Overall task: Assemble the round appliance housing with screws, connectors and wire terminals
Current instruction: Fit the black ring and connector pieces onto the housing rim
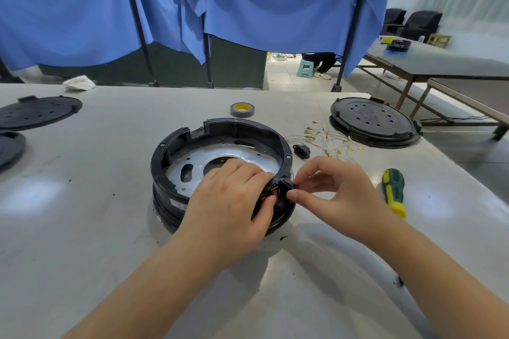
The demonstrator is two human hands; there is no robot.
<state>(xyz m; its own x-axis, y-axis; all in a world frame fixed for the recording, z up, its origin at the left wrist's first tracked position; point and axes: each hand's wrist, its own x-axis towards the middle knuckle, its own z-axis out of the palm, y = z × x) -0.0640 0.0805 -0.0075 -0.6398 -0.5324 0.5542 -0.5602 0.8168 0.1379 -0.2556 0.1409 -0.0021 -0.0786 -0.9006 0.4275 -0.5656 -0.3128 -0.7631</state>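
the left hand (pixel 234 201) lies over the near right rim of the round housing (pixel 220 165), its fingers curled down over the wall and its thumb against the outside, so the grip is clamped on the housing there. it covers most of the spot being worked on. the right hand (pixel 330 187) pinches a small black connector (pixel 285 183) between thumb and forefinger, right at the housing's rim, touching the left fingertips. something red shows under the connector, too hidden to make out. a pale label on the housing's near outer wall carries print that is too small to read.

the housing sits near the middle of the counter (pixel 110 201), open side up, with a metal plate inside. just beyond its right side lie a loose black socket (pixel 301 150) and a tangle of thin wires with brass terminals (pixel 327 137); the strands cannot be counted. a green and yellow screwdriver (pixel 394 191) lies to the right of the right hand, toward the counter's right edge. a black round cover (pixel 374 122) rests at the far right corner, partly over the edge line. a roll of grey tape (pixel 242 109) stands behind the housing, near the far edge. two more dark covers (pixel 35 113) at the left edge are cut off by the frame. the near left part of the counter lies bare.
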